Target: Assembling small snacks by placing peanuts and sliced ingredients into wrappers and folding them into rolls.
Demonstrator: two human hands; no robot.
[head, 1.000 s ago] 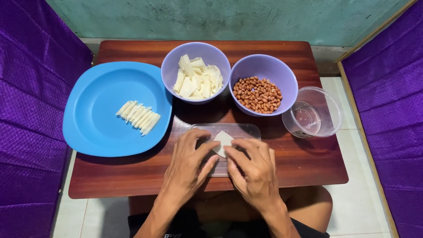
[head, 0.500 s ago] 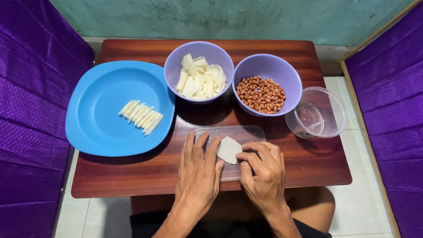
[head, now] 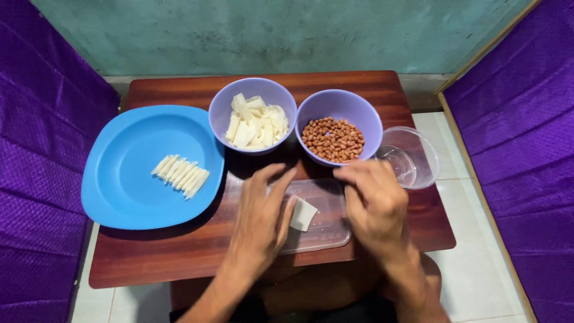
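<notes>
working at the near edge of the table (head: 179, 263), we keep both hands over the clear lid (head: 323, 230) that lies flat there as a work surface. our left hand (head: 261, 218) rests on the lid's left part, fingers together and stretched toward the bowls, thumb side touching the white wrapper (head: 304, 213), which we judge it steadies so the thin square will not slide on the smooth plastic. the wrapper lies near the lid's middle, tilted like a diamond, one corner under our left hand.

our right hand (head: 373, 200) hangs over the lid's right end, fingers curled and tips drawn together just below the peanut bowl (head: 338, 106); we cannot tell whether they pinch anything, since the fingertips are blurred.

the peanut bowl stands near the far right of the table, close to our right hand, and the wrapper bowl (head: 251, 93), holding a heap of white squares, sits just left of it, the two rims nearly touching. both stand just beyond the lid, probably so either hand can get to them easily. the clear tub (head: 412, 157) hangs over the right edge, apparently empty. the blue plate (head: 131, 191) fills the left side, overhanging the left edge, with a tidy row of white rolls (head: 180, 174) on it, set well apart from the lid.
</notes>
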